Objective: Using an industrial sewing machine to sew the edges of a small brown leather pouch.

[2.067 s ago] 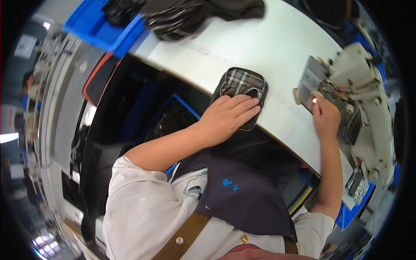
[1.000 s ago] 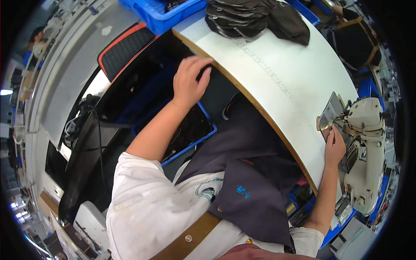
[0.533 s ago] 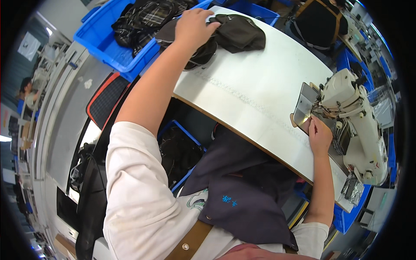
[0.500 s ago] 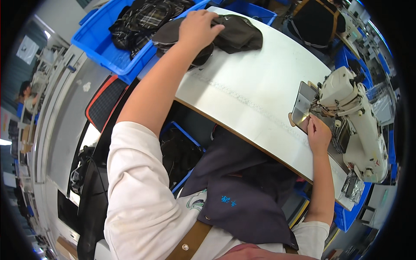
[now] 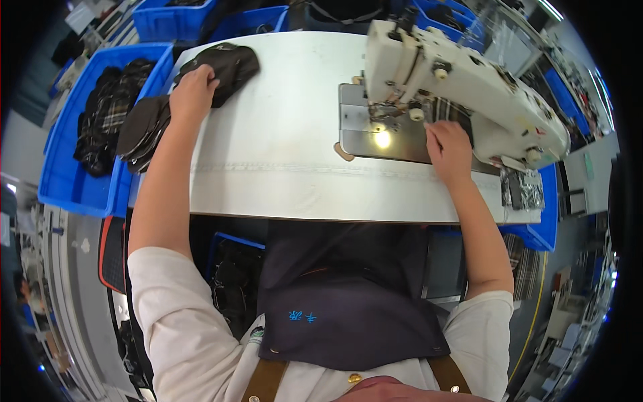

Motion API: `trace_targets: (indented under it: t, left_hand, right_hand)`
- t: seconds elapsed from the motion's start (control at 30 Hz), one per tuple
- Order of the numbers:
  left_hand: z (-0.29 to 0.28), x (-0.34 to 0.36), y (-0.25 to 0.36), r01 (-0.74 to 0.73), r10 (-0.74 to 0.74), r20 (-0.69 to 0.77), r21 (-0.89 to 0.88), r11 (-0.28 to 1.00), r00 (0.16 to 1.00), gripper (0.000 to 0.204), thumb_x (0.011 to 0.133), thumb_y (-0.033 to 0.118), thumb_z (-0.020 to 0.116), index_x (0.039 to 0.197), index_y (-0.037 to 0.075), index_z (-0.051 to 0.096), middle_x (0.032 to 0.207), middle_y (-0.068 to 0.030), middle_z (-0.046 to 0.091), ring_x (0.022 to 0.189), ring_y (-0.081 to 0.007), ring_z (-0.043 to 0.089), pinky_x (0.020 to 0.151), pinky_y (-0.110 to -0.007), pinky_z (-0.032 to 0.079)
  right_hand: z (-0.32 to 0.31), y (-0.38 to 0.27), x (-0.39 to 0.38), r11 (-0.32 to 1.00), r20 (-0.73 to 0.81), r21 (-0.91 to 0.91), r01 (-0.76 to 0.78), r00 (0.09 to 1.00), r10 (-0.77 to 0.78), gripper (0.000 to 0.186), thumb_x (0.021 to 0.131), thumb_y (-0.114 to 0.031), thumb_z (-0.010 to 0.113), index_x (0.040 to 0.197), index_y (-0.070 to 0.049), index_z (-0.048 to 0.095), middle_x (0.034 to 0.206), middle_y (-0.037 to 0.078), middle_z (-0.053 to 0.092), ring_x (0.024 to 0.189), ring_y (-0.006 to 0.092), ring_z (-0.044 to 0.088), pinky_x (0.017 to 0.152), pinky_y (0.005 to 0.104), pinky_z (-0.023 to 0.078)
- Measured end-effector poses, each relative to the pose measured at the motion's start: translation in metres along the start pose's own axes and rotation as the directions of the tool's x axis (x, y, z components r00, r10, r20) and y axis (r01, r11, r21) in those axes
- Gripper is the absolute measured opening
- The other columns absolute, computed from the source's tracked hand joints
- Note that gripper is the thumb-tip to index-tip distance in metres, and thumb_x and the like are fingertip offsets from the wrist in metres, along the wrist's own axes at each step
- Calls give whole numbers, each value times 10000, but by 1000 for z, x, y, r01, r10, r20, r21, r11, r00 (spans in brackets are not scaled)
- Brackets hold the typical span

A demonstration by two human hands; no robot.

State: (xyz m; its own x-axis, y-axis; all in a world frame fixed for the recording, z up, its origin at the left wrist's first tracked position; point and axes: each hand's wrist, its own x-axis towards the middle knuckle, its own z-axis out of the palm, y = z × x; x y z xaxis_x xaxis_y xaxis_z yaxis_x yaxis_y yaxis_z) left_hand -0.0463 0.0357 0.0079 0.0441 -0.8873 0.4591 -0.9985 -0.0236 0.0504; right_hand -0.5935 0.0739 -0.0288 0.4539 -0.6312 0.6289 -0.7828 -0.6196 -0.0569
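Observation:
My left hand (image 5: 193, 95) is at the far left of the white table, its fingers curled closed on a dark brown cloth cap (image 5: 233, 72). More dark cap-like pieces (image 5: 144, 127) lie stacked beside my wrist, partly over a blue bin's edge. My right hand (image 5: 450, 149) rests beside the metal plate (image 5: 355, 127) of a white sewing machine (image 5: 469, 77), right of the lit needle area. Its fingers are bent and pressed together; whatever they hold is hidden. Dark plaid cloth (image 5: 445, 109) lies just beyond them, under the machine arm.
At the left stands a blue bin (image 5: 60, 161) with dark plaid cloth (image 5: 110, 114). More blue bins (image 5: 167, 23) are behind the table (image 5: 288, 184). A clear plastic packet (image 5: 522, 189) lies at the table's right end. Dark cloth (image 5: 236, 281) fills a bin below.
My view has turned toward the sewing machine. My left hand, earlier spread over the dark caps, now has its fingers curled on one. My right hand stays by the machine.

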Motion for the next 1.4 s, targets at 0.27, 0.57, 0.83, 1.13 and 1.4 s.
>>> trace_targets:
  t: [0.27, 0.57, 0.83, 1.13, 1.4]
  left_hand:
    - [39, -15, -11, -58, 46, 62, 190, 980, 997, 273, 931, 264, 746, 1123, 153, 587, 1050, -94, 700, 999, -342, 702, 779, -498, 565]
    - [-38, -14, 30, -2, 16, -274, 50, 999, 962, 169, 1031, 269, 619, 1145, 144, 634, 1083, -106, 721, 1027, -346, 689, 787, -476, 549]
    - [-60, -145, 122, -457, 546, 231, -346, 819, 805, 374, 768, 254, 887, 1034, 95, 678, 1158, -89, 717, 1096, -339, 671, 953, -433, 554]
    - [-12, -103, 154, 118, 9, 222, -551, 826, 975, 334, 910, 340, 805, 1114, 90, 717, 1279, -106, 684, 1171, -318, 630, 978, -420, 528]
    - [3, -120, 159, 140, -1, 294, -452, 881, 956, 260, 952, 287, 759, 1087, 84, 667, 1154, -101, 684, 1041, -324, 636, 933, -407, 528]
  right_hand:
    - [3, 60, 9, 887, 194, -279, -369, 883, 428, 130, 948, -199, 675, 1015, -101, 728, 1070, 81, 737, 1011, 326, 685, 844, 479, 549]
    - [6, 70, -2, 863, 38, 30, -505, 863, 504, 174, 897, -213, 661, 962, -60, 712, 888, 128, 723, 833, 349, 694, 765, 463, 564]
    - [-30, -65, -48, 920, 73, 350, -177, 984, 162, 173, 851, -71, 739, 1016, -32, 703, 1148, 132, 711, 1092, 342, 658, 928, 443, 534]
    - [5, -122, -57, 963, 269, 243, -120, 962, 52, 412, 993, -231, 656, 1360, -43, 653, 1476, 147, 589, 1436, 345, 479, 1216, 511, 346]
    - [7, -142, -51, 972, 261, 210, -103, 964, 46, 414, 1010, -240, 636, 1376, -45, 643, 1475, 144, 581, 1449, 335, 462, 1221, 497, 342]
